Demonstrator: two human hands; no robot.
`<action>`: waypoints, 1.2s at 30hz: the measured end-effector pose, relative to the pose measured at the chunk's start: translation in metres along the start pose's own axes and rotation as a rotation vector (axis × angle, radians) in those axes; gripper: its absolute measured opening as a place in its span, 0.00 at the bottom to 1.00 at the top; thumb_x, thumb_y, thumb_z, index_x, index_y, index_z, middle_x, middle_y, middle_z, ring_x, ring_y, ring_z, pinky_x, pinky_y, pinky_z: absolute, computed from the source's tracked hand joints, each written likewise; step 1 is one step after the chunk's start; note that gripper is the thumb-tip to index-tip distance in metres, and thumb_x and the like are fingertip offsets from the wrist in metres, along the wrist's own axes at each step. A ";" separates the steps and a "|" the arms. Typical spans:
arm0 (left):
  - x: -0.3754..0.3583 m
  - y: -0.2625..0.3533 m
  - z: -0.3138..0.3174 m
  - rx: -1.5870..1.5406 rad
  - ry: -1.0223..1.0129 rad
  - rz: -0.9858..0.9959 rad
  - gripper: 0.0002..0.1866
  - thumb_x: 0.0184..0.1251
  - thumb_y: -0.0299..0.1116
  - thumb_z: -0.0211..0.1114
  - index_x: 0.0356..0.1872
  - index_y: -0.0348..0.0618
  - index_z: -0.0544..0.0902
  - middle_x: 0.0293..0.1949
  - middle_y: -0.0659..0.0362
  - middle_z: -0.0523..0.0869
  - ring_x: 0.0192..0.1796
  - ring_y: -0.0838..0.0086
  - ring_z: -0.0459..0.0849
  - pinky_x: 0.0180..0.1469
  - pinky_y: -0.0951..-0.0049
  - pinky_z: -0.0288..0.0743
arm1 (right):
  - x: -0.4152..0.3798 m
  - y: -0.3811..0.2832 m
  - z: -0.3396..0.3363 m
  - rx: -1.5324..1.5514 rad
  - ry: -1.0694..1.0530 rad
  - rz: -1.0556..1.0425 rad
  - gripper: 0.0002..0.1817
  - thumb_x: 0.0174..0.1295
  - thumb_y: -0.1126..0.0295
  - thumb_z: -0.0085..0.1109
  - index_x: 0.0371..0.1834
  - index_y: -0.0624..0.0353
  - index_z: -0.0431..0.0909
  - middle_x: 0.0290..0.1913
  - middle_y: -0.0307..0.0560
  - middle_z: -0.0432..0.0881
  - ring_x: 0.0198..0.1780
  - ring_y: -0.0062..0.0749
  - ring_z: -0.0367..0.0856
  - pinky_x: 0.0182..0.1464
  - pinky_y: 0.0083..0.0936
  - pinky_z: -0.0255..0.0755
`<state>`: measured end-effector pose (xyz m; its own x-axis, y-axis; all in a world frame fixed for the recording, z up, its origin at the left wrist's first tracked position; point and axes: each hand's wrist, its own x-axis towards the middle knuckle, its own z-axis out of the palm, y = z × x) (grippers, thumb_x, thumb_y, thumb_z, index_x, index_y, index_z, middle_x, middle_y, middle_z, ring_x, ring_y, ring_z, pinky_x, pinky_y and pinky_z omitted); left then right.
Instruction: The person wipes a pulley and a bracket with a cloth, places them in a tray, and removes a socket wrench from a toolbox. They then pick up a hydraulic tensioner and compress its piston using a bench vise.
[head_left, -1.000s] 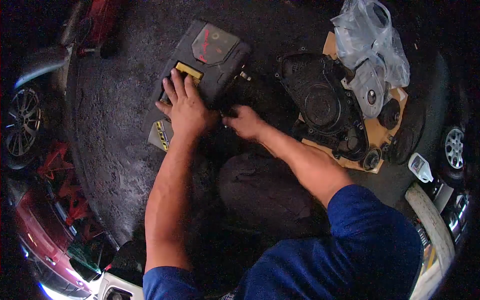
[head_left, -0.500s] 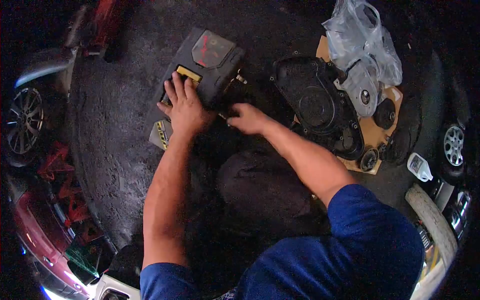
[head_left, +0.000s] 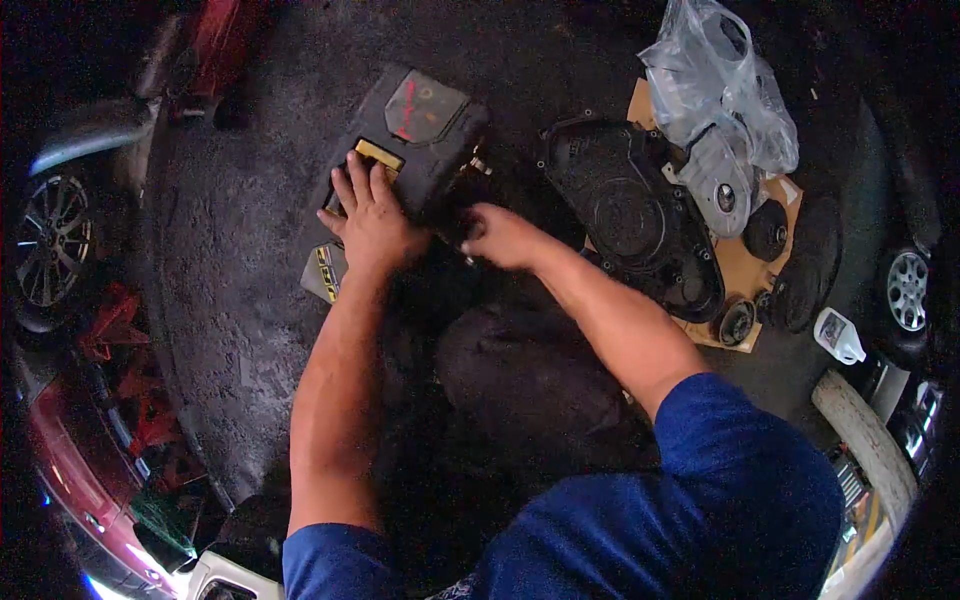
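A dark toolbox [head_left: 425, 165] lies on the black ground, with a grey lid panel bearing red marks, a yellow handle [head_left: 379, 155] and a yellow-and-black label [head_left: 327, 273]. My left hand [head_left: 375, 220] rests on top of it, fingers spread and fingertips beside the handle. Close to the box's right side, my right hand [head_left: 500, 237] has its fingers curled together. A small shiny bit shows under those fingers, but what they hold is too dark and small to name. A metal latch [head_left: 480, 160] sticks out from the same side, farther up.
To the right lie a large black engine cover [head_left: 630, 205], a clear plastic bag [head_left: 700, 75], a grey metal cover [head_left: 720, 185] and pulleys [head_left: 737, 322] on cardboard [head_left: 745, 262]. A white bottle [head_left: 838, 335] lies beyond. Parked cars with wheels [head_left: 55, 240] stand at both sides.
My right hand has turned slightly, and the small shiny bit now shows lower, beneath its fingers. My left hand stays on the toolbox. The whole view has shifted a little.
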<state>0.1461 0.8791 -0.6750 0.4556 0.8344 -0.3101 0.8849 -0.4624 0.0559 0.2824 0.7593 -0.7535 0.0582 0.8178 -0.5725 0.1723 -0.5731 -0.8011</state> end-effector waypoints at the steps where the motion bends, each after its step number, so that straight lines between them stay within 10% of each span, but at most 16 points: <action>1: 0.000 -0.001 -0.001 0.000 0.001 0.000 0.51 0.39 0.45 0.75 0.66 0.44 0.58 0.74 0.48 0.45 0.76 0.49 0.40 0.66 0.29 0.40 | -0.005 0.008 -0.003 -0.024 -0.072 0.014 0.22 0.56 0.68 0.64 0.52 0.66 0.73 0.37 0.50 0.82 0.41 0.32 0.80 0.44 0.31 0.73; 4: 0.000 0.001 0.000 0.010 -0.011 -0.006 0.51 0.38 0.45 0.75 0.67 0.44 0.58 0.74 0.48 0.45 0.76 0.49 0.40 0.66 0.29 0.40 | -0.011 0.025 -0.012 -0.039 -0.100 0.108 0.25 0.56 0.68 0.64 0.55 0.68 0.71 0.35 0.50 0.82 0.39 0.30 0.80 0.41 0.28 0.73; 7: 0.000 -0.001 0.003 0.012 0.018 0.003 0.51 0.39 0.46 0.75 0.67 0.44 0.57 0.74 0.48 0.45 0.76 0.49 0.40 0.66 0.29 0.40 | 0.008 0.017 -0.026 0.070 0.331 0.105 0.30 0.51 0.59 0.65 0.53 0.70 0.72 0.42 0.61 0.82 0.46 0.50 0.81 0.50 0.38 0.73; 12: 0.000 0.003 -0.002 0.010 -0.012 -0.012 0.51 0.41 0.47 0.74 0.67 0.44 0.57 0.74 0.48 0.44 0.76 0.49 0.39 0.66 0.29 0.40 | 0.037 -0.029 -0.062 -0.397 0.083 0.177 0.29 0.50 0.62 0.65 0.52 0.71 0.72 0.44 0.67 0.80 0.48 0.55 0.80 0.50 0.38 0.73; 18: 0.000 0.002 -0.007 0.022 -0.062 -0.011 0.52 0.40 0.47 0.75 0.68 0.43 0.57 0.74 0.50 0.45 0.76 0.49 0.40 0.66 0.28 0.40 | -0.006 -0.035 -0.059 0.049 -0.029 0.296 0.26 0.54 0.67 0.63 0.53 0.72 0.71 0.31 0.52 0.82 0.32 0.35 0.81 0.34 0.29 0.74; 20: 0.000 0.001 -0.006 0.020 -0.061 -0.012 0.53 0.39 0.48 0.75 0.68 0.43 0.57 0.74 0.50 0.45 0.76 0.49 0.40 0.66 0.28 0.40 | 0.005 -0.027 -0.036 0.200 0.145 0.044 0.33 0.54 0.70 0.63 0.62 0.74 0.62 0.27 0.44 0.79 0.30 0.25 0.77 0.30 0.22 0.70; 21: 0.001 0.000 -0.004 0.020 -0.064 -0.012 0.53 0.39 0.48 0.75 0.68 0.42 0.57 0.74 0.50 0.45 0.76 0.49 0.40 0.66 0.28 0.40 | 0.011 -0.035 -0.035 0.190 0.061 0.007 0.43 0.54 0.71 0.63 0.68 0.75 0.49 0.27 0.46 0.79 0.30 0.26 0.77 0.31 0.23 0.71; 28: 0.004 -0.006 0.011 0.021 0.024 -0.003 0.52 0.39 0.46 0.75 0.68 0.43 0.58 0.74 0.50 0.45 0.76 0.49 0.40 0.66 0.28 0.40 | -0.010 -0.065 -0.002 0.048 0.071 -0.024 0.48 0.55 0.70 0.61 0.70 0.78 0.38 0.29 0.52 0.79 0.31 0.31 0.78 0.34 0.27 0.73; 32: 0.007 -0.012 0.016 0.043 0.049 0.010 0.49 0.39 0.44 0.73 0.67 0.43 0.59 0.74 0.50 0.45 0.75 0.49 0.41 0.66 0.28 0.39 | 0.012 -0.032 0.001 0.330 0.330 0.013 0.27 0.55 0.68 0.62 0.53 0.73 0.64 0.25 0.46 0.76 0.26 0.29 0.76 0.26 0.26 0.70; 33: 0.005 -0.011 0.017 0.032 0.054 0.014 0.49 0.39 0.43 0.73 0.67 0.43 0.60 0.74 0.50 0.45 0.75 0.49 0.41 0.66 0.28 0.39 | 0.022 -0.031 -0.009 0.386 0.241 0.243 0.16 0.55 0.68 0.63 0.38 0.65 0.67 0.24 0.43 0.75 0.21 0.24 0.72 0.16 0.23 0.62; 36: 0.002 -0.008 0.005 -0.040 0.012 0.006 0.49 0.39 0.42 0.73 0.67 0.44 0.60 0.74 0.50 0.45 0.75 0.50 0.41 0.66 0.28 0.39 | 0.023 -0.037 -0.030 0.770 -0.030 0.296 0.09 0.59 0.70 0.59 0.35 0.57 0.68 0.23 0.39 0.72 0.16 0.19 0.64 0.13 0.18 0.53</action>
<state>0.1397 0.8828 -0.6811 0.4615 0.8355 -0.2983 0.8854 -0.4549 0.0956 0.3064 0.8008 -0.7316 -0.0329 0.6320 -0.7742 -0.5689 -0.6488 -0.5054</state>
